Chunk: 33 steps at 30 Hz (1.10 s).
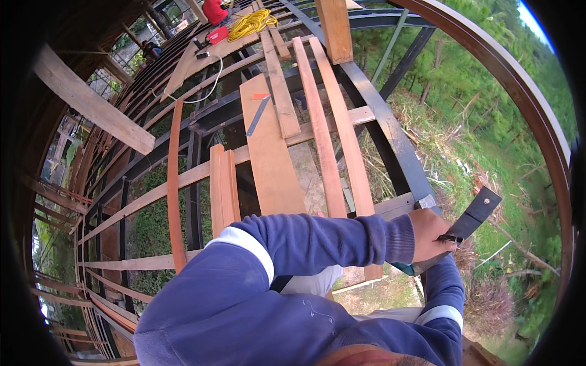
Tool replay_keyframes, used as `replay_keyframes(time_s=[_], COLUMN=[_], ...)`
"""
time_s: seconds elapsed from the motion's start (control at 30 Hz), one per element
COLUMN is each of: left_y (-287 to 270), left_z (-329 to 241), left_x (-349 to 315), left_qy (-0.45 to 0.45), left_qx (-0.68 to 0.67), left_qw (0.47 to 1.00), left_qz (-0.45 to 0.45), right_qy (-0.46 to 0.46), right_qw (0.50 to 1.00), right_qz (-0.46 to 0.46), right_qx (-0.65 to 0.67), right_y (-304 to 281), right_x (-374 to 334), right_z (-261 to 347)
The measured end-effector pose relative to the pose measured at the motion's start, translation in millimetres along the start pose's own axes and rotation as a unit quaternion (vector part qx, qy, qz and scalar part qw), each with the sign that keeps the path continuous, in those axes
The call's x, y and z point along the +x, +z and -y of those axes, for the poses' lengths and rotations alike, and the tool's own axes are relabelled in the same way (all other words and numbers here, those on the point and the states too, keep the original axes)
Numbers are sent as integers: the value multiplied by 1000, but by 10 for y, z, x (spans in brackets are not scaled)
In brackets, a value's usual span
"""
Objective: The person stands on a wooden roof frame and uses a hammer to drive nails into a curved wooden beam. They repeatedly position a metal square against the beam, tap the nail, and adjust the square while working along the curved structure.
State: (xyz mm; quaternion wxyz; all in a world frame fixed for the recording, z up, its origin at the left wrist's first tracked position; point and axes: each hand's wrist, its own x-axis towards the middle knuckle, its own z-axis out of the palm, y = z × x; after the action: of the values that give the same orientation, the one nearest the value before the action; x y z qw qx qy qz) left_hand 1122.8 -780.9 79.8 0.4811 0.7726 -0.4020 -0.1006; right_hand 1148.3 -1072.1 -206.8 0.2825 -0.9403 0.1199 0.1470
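Note:
My left arm, in a blue sleeve, reaches across to the right. Its hand [430,233] is closed with the fingers pinched together around a small, slim black thing I cannot make out. Just beyond the knuckles juts a dark flat plate [479,212] with a hole near its end; whether the hand grips it is unclear. Under the left wrist, a teal edge [401,267] of some object peeks out. My right sleeve [444,290] rises toward the same spot, but the right hand is hidden behind the left hand and that object.
Long wooden planks [320,131] lie across dark steel beams [384,125], with open gaps to the ground below. A try square [258,116] rests on a wide board [268,165]. Farther off are a yellow coiled hose [251,24], a red box [217,35] and a person in red [213,11].

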Motion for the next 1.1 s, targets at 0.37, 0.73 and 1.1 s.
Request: replay_keyframes(time_s=[0.37,0.73,1.1], left_y=[521,1046,1179], left_z=[131,141,-797], left_x=[210,394,458], left_qy=[-111,-169,43], left_qx=[-167,-164,43], left_qw=[977,955,995], left_qz=[75,182,85], right_qy=[-194,-168,-226], right_qw=[945,731,749], right_qz=[-1,-12,-234], right_qx=[264,661,577], right_y=[-661,-1278,-1655], right_x=[-628,-2026,-3429], right_z=[1061,883,245])
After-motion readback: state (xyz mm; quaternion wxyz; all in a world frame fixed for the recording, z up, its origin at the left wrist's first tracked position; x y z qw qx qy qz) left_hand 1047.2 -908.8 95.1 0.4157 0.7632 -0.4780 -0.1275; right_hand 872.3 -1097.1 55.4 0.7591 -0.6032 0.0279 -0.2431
